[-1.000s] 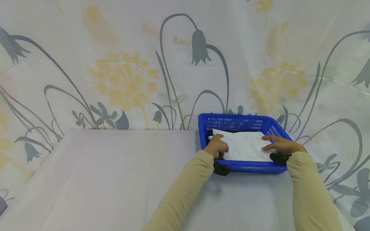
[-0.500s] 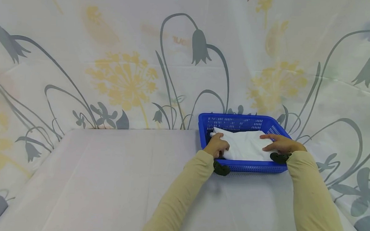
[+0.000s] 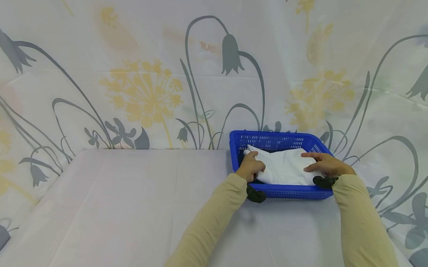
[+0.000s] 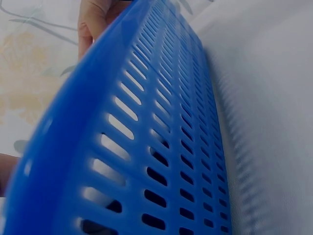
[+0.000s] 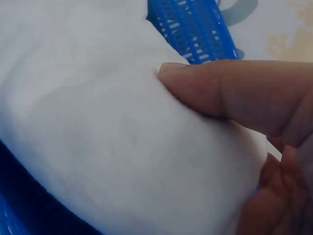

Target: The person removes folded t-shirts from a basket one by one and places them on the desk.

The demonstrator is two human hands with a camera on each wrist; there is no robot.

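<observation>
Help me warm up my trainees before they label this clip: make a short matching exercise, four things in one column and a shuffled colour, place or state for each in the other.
Column one
1. basket
2. cloth
3. left hand
4. right hand

Column two
A. at the right-hand end of the white fabric, as the head view shows it
B. white and creased
C. blue, with slots through its walls
D. at the left-hand end of the white fabric, as the head view shows it

Right pairs: 1-C, 2-B, 3-D, 4-A.
</observation>
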